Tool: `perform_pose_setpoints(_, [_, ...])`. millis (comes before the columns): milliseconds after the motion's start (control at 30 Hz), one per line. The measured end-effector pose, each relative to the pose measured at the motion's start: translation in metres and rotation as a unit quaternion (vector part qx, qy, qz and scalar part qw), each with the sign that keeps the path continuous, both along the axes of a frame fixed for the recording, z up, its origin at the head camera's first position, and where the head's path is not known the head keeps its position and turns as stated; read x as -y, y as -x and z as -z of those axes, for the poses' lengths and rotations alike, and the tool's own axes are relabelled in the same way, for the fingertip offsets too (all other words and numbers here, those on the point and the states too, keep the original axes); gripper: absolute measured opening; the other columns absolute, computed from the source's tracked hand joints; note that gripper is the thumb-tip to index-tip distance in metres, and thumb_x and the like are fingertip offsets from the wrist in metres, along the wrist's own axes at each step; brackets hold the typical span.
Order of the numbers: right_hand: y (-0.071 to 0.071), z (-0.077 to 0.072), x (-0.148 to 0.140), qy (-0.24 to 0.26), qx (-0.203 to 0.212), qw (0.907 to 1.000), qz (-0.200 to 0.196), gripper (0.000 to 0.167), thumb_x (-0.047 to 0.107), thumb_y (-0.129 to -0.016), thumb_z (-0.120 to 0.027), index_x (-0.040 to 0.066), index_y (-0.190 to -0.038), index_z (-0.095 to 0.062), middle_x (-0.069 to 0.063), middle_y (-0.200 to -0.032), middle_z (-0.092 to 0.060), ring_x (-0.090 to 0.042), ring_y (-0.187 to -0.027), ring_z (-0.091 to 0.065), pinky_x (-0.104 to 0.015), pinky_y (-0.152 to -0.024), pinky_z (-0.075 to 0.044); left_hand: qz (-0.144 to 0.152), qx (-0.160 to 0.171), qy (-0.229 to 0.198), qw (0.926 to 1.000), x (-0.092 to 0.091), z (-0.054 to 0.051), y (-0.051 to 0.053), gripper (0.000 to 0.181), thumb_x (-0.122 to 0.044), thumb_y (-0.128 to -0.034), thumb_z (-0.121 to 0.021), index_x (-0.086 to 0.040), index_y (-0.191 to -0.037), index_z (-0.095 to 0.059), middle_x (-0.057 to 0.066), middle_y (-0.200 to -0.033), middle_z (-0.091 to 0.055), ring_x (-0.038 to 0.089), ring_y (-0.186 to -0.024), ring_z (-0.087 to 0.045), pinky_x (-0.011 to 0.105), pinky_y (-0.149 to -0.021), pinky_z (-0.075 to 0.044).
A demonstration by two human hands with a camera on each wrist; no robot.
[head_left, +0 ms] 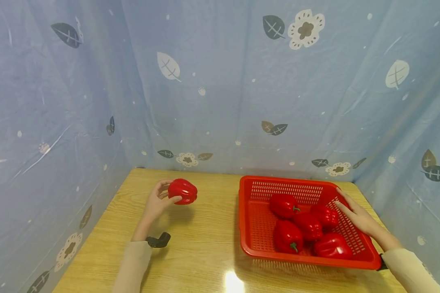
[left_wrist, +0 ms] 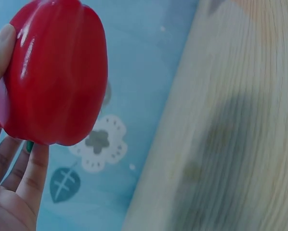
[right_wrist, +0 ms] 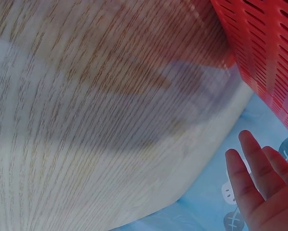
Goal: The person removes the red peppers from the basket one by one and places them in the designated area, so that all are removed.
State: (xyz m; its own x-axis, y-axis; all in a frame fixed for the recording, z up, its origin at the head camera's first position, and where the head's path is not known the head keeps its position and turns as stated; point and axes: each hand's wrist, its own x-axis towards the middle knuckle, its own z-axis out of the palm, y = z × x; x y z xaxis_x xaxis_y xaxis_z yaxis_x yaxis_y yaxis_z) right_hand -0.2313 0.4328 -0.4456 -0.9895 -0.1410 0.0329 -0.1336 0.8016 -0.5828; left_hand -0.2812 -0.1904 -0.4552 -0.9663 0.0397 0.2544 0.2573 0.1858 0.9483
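In the head view my left hand (head_left: 159, 204) holds a red bell pepper (head_left: 182, 191) between thumb and fingers, above the table's left part, its shadow below. The left wrist view shows that pepper (left_wrist: 59, 72) large, a bit of green stem at its lower end by the fingers of my left hand (left_wrist: 16, 178). My right hand (head_left: 360, 217) is at the right rim of a red plastic basket (head_left: 244, 219), fingers extended; whether it touches the rim I cannot tell. Several red peppers (head_left: 287, 237) lie inside the basket. Outside the basket wall (right_wrist: 264, 53), my right hand's (right_wrist: 264, 185) fingers are spread.
The wooden table (head_left: 201, 244) carries the basket on its right half. Blue curtains (head_left: 212, 101) with leaf and flower prints stand behind the table and along both sides. Black straps are on both wrists, and a bright reflection lies near the table's front.
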Motion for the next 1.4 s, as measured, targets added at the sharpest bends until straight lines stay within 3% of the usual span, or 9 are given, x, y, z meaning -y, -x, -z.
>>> perform_pose_setpoints(167, [-0.001, 0.000, 0.000, -0.003, 0.001, 1.0000, 0.001, 0.065, 0.034, -0.100, -0.037, 0.015, -0.150, 0.000, -0.034, -0.147, -0.011, -0.062, -0.122, -0.022, -0.074, -0.085, -0.024, -0.031, 0.004, 0.015, 0.9994, 0.017, 0.016, 0.007, 0.061, -0.022, -0.0731, -0.080, -0.009, -0.124, -0.048, 0.010, -0.125, -0.053, 0.023, -0.113, -0.050, 0.019, -0.089, -0.046])
perform_pose_setpoints(500, [-0.001, -0.001, 0.001, -0.001, 0.006, 1.0000, 0.003, 0.065, 0.034, -0.100, -0.037, 0.016, -0.150, 0.001, -0.034, -0.147, -0.012, -0.062, -0.122, -0.022, -0.074, -0.085, -0.025, -0.093, -0.005, 0.044, 0.9947, 0.046, 0.025, 0.006, 0.063, -0.026, -0.0741, -0.079, -0.009, -0.125, -0.047, 0.008, -0.126, -0.052, 0.023, -0.115, -0.050, 0.023, -0.090, -0.048])
perform_pose_setpoints(733, [-0.001, 0.000, 0.001, 0.007, 0.003, 1.0000, 0.002, 0.064, 0.034, -0.100, -0.037, 0.016, -0.150, 0.000, -0.034, -0.147, -0.013, -0.062, -0.122, -0.023, -0.074, -0.085, -0.026, -0.099, 0.017, 0.045, 0.9939, 0.061, 0.028, 0.010, 0.065, -0.027, -0.0744, -0.078, -0.009, -0.127, -0.045, 0.011, -0.127, -0.050, 0.026, -0.115, -0.051, 0.008, -0.080, -0.045])
perform_pose_setpoints(967, [-0.001, 0.000, 0.000, 0.008, -0.001, 1.0000, 0.000, 0.065, 0.033, -0.100, -0.037, 0.015, -0.150, 0.000, -0.035, -0.146, -0.013, -0.062, -0.122, -0.022, -0.074, -0.086, -0.024, -0.111, 0.009, 0.055, 0.9922, 0.068, 0.031, 0.013, 0.063, -0.025, -0.0747, -0.078, -0.008, -0.127, -0.046, 0.008, -0.125, -0.051, 0.010, -0.108, -0.050, 0.008, -0.084, -0.043])
perform_pose_setpoints(1200, [-0.002, 0.001, 0.000, 0.007, -0.005, 1.0000, 0.002, 0.065, 0.033, -0.100, -0.037, 0.013, -0.150, 0.000, -0.035, -0.146, -0.014, -0.061, -0.122, -0.024, -0.074, -0.086, -0.025, -0.120, 0.015, 0.058, 0.9910, 0.073, 0.036, 0.019, 0.064, -0.029, -0.0756, -0.077, -0.010, -0.128, -0.045, 0.008, -0.127, -0.050, 0.024, -0.117, -0.050, 0.017, -0.090, -0.046])
perform_pose_setpoints(1400, [-0.001, 0.001, 0.001, 0.009, -0.001, 0.9999, 0.007, 0.066, 0.034, -0.100, -0.037, 0.013, -0.150, 0.000, -0.035, -0.146, -0.012, -0.061, -0.121, -0.024, -0.074, -0.086, -0.026, -0.131, 0.008, 0.050, 0.9901, 0.079, 0.043, 0.024, 0.065, -0.028, -0.0759, -0.077, -0.008, -0.129, -0.044, 0.008, -0.127, -0.048, 0.023, -0.116, -0.048, 0.009, -0.085, -0.045])
